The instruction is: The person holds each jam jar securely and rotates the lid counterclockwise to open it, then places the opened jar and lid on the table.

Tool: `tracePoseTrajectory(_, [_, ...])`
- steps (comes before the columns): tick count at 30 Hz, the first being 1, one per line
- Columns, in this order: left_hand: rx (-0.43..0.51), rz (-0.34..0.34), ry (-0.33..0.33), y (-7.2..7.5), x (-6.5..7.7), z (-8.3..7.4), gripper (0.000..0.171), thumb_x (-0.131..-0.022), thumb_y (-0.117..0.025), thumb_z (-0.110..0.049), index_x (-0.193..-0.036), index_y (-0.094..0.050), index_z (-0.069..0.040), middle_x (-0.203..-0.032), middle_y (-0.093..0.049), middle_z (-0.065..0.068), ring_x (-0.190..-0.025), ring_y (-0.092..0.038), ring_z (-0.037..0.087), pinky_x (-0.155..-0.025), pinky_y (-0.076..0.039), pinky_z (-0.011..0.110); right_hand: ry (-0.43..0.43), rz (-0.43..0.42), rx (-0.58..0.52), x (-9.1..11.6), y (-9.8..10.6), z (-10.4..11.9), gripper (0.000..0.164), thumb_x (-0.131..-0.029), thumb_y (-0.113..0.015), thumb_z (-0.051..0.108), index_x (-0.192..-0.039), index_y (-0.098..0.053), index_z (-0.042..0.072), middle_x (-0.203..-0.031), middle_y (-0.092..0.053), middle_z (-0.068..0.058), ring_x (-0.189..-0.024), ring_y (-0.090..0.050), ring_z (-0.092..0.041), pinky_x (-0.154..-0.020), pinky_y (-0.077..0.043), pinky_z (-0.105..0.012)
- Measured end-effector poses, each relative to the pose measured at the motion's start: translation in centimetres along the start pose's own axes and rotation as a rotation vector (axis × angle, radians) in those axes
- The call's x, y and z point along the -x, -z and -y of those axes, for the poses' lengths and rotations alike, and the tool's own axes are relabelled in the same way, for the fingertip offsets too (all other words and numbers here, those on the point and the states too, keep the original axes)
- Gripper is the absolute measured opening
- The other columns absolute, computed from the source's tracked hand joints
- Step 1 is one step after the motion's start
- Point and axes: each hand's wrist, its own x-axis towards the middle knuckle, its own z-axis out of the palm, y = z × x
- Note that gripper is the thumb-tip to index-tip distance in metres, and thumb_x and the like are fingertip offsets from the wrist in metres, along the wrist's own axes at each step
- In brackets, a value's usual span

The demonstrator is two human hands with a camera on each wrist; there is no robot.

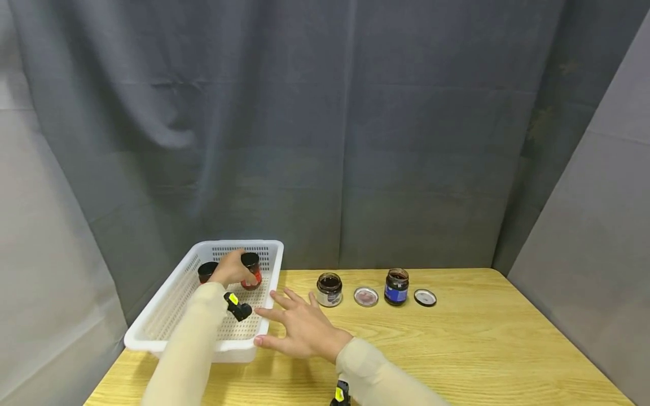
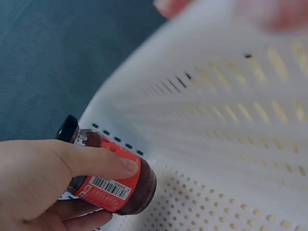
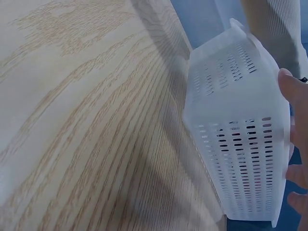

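My left hand (image 1: 233, 269) reaches into a white plastic basket (image 1: 167, 285) and grips a jam jar (image 2: 144, 190) with a red label and black lid. In the left wrist view the thumb lies across the label and fingers wrap underneath; the jar looks tilted there, close above the perforated basket floor or on it, I cannot tell which. Another black-lidded jar (image 1: 206, 270) stands left of that hand, partly hidden by it. My right hand (image 1: 307, 327), fingers spread, is at the basket's right rim; the right wrist view shows its fingertips along that edge.
Right of the basket on the wooden table (image 1: 457, 349) stand an open dark jar with a pale label (image 1: 329, 290) and an open jar with a blue label (image 1: 396, 288). Beside them lie two loose lids, one (image 1: 365, 296) between the jars, another (image 1: 425, 298) farther right. A grey curtain (image 1: 406, 141) hangs behind.
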Motion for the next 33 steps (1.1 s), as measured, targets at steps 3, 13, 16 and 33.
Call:
tracePoseTrajectory(3, [0.036, -0.005, 0.010, 0.3, 0.0, -0.3, 0.099, -0.056, -0.096, -0.003, -0.143, -0.051, 0.008, -0.131, -0.061, 0.028, -0.117, -0.058, 0.043, -0.100, -0.048, 0.055, -0.009, 0.003, -0.015, 0.0, -0.1, -0.1, 0.069, -0.097, -0.035, 0.079, -0.152, -0.052, 0.042, -0.163, -0.038, -0.007, -0.148, -0.032, -0.040, -0.103, -0.025, -0.081])
tracePoseTrajectory(13, [0.041, -0.030, 0.005, 0.2, 0.3, -0.4, 0.099, -0.054, -0.096, 0.000, -0.143, -0.052, 0.008, -0.133, -0.060, 0.029, -0.119, -0.056, 0.043, -0.103, -0.046, 0.054, -0.026, -0.002, -0.067, 0.0, -0.6, 0.0, 0.067, -0.096, -0.038, 0.079, -0.152, -0.051, 0.043, -0.164, -0.035, -0.005, -0.149, -0.031, -0.037, -0.104, -0.024, -0.080])
tracePoseTrajectory(16, [0.080, -0.030, 0.000, 0.3, 0.4, -0.5, 0.098, -0.056, -0.094, 0.003, -0.145, -0.052, 0.007, -0.135, -0.059, 0.028, -0.120, -0.056, 0.042, -0.103, -0.046, 0.054, -0.030, -0.005, -0.063, 0.1, -0.6, 0.0, 0.067, -0.097, -0.038, 0.079, -0.152, -0.050, 0.043, -0.165, -0.034, -0.005, -0.149, -0.031, -0.038, -0.104, -0.023, -0.081])
tracePoseTrajectory(33, [0.382, 0.071, -0.015, 2.4, 0.6, -0.9, 0.077, -0.074, -0.089, -0.003, -0.139, -0.048, -0.004, -0.115, -0.065, 0.020, -0.094, -0.065, 0.032, -0.074, -0.058, 0.049, -0.031, -0.010, -0.080, 0.2, -0.2, -0.4, 0.070, -0.096, -0.035, 0.081, -0.152, -0.052, 0.042, -0.166, -0.032, -0.002, -0.150, -0.029, -0.038, -0.103, -0.023, -0.082])
